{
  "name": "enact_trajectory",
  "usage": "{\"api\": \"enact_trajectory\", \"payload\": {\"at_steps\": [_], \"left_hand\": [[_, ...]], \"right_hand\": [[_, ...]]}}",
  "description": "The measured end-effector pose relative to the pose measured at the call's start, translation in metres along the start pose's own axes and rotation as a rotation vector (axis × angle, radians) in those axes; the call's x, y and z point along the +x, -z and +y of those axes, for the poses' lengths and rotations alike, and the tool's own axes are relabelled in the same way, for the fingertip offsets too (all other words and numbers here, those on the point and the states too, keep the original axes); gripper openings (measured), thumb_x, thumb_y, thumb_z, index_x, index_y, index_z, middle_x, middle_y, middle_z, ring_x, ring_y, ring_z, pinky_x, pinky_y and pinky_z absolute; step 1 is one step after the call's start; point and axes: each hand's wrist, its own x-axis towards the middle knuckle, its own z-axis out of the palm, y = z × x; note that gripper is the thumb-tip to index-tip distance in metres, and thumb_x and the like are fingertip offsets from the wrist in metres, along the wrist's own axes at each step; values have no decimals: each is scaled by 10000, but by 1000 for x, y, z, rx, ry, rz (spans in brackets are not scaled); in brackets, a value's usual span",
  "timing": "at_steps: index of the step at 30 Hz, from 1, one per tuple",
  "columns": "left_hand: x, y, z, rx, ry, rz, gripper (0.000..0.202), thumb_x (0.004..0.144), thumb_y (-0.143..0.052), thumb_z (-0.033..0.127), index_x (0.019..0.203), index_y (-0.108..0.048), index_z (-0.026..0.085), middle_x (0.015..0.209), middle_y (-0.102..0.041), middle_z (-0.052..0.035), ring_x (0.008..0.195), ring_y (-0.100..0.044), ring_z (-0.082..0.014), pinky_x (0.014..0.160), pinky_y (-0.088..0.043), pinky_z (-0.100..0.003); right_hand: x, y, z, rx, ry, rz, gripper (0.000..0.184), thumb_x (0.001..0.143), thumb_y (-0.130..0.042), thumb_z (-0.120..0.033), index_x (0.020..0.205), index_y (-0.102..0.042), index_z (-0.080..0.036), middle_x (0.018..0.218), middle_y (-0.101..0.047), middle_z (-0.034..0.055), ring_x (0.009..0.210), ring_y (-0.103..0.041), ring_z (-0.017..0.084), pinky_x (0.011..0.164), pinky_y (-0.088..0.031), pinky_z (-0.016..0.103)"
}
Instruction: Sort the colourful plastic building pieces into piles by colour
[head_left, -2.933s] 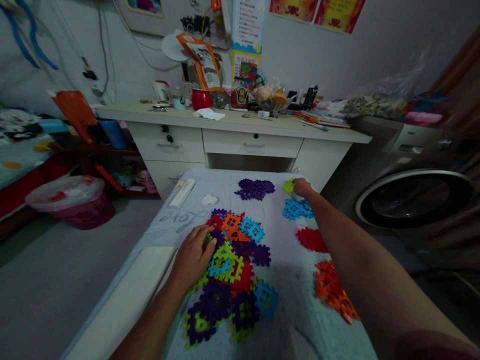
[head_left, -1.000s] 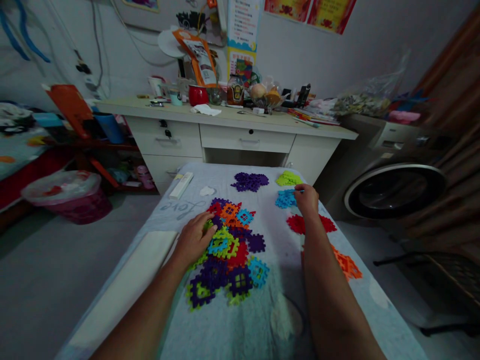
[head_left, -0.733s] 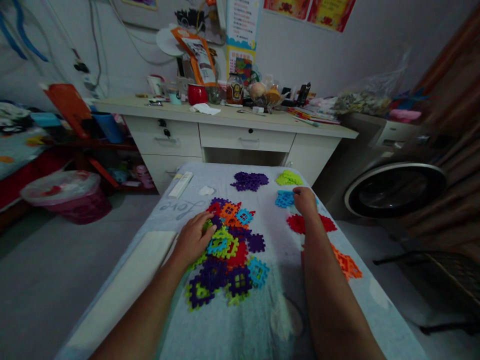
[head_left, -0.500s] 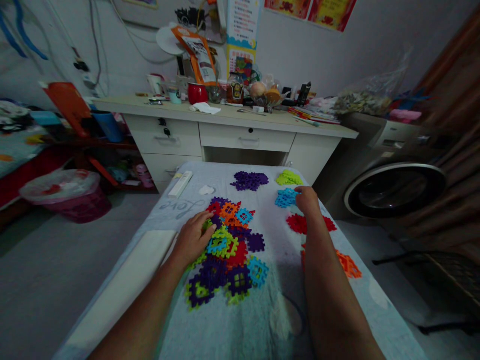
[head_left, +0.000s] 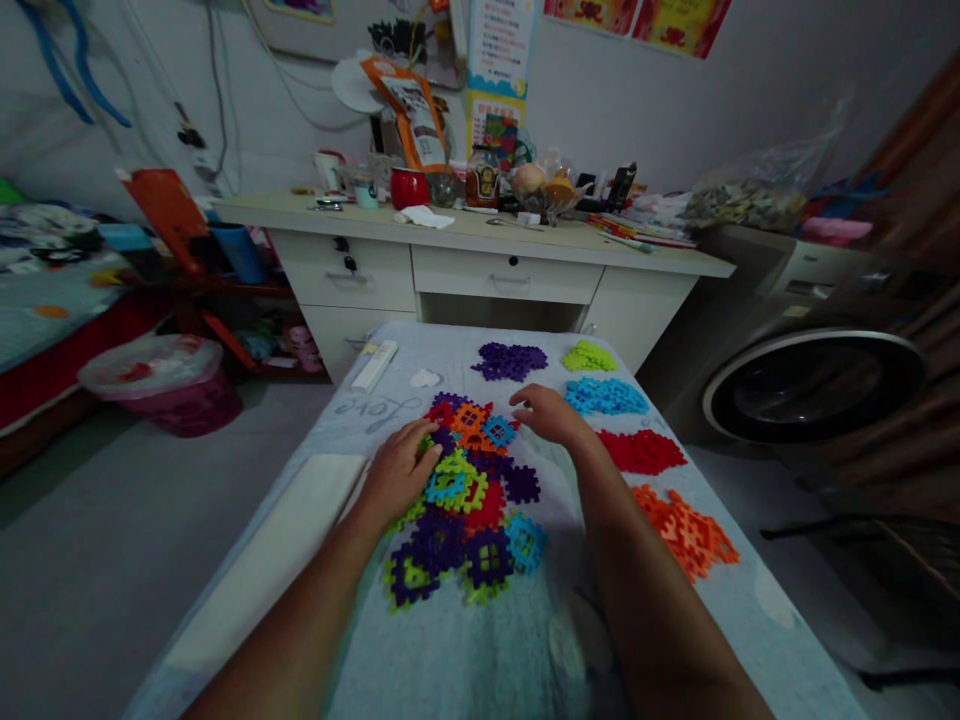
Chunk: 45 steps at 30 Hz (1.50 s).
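A mixed heap of square plastic puzzle tiles [head_left: 469, 500] in purple, green, blue, red and orange lies on a pale blue cloth-covered surface [head_left: 480, 650]. My left hand [head_left: 400, 475] rests flat on the heap's left edge, fingers spread, holding nothing. My right hand [head_left: 550, 413] hovers open just right of the heap's far end, close to a blue tile [head_left: 498, 431]. Sorted piles lie around it: purple [head_left: 511, 360], yellow-green [head_left: 589, 357], blue [head_left: 605, 397], red [head_left: 641, 451] and orange [head_left: 684, 530].
A white desk [head_left: 480, 265] crowded with cups, jars and packets stands beyond the surface. A washing machine [head_left: 814, 375] is at the right, a pink bin [head_left: 161, 380] on the floor at the left. A white box [head_left: 374, 365] and paper scrap [head_left: 424, 378] lie near the far edge.
My right hand has left the blue pile and swung left to the far end of the mixed heap. My left hand stayed on the heap.
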Motion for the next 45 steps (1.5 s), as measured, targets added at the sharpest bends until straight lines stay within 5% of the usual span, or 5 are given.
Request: {"api": "enact_trajectory", "payload": {"at_steps": [8, 18, 23, 30, 45], "left_hand": [[0, -2, -3, 9, -4, 7, 393, 916, -438, 401, 1179, -614, 168, 1288, -615, -111, 1212, -554, -250, 1069, -424, -424], [1, -2, -2, 20, -6, 6, 374, 911, -448, 394, 1172, -611, 182, 1278, -623, -100, 1193, -568, -248, 1059, -434, -435], [1, -2, -3, 25, -12, 14, 374, 906, -450, 397, 1163, -613, 178, 1264, -628, -107, 1188, -572, -253, 1055, -438, -433], [1, -2, -2, 13, -11, 20, 368, 903, -444, 393, 1151, -617, 183, 1246, -635, -103, 1172, -580, -248, 1051, -442, -432], [1, -1, -1, 23, -10, 24, 355, 899, -450, 394, 1141, -619, 197, 1245, -636, -94, 1170, -583, -245, 1049, -445, -425]], "right_hand": [[12, -38, -10, -105, 18, -97, 260, 793, -589, -145, 1038, -676, -150, 1011, -682, 99, 946, -592, 190, 821, -396, 263], [3, -13, 7, 401, -73, 31, 117, 689, -638, -91, 763, -586, -165, 716, -608, -27, 621, -531, 96, 606, -394, 205], [-2, 8, 39, 561, -307, 386, 121, 693, -565, -128, 801, -567, -184, 658, -597, -35, 565, -558, 120, 583, -447, 232], [-17, 27, 84, 70, -539, 788, 294, 728, -461, -80, 901, -695, -117, 975, -670, 137, 962, -598, 234, 959, -425, 354], [-24, 25, 95, -63, -697, 453, 471, 743, -458, -21, 1138, -708, -77, 1114, -684, 185, 1072, -618, 244, 941, -420, 292]]}}
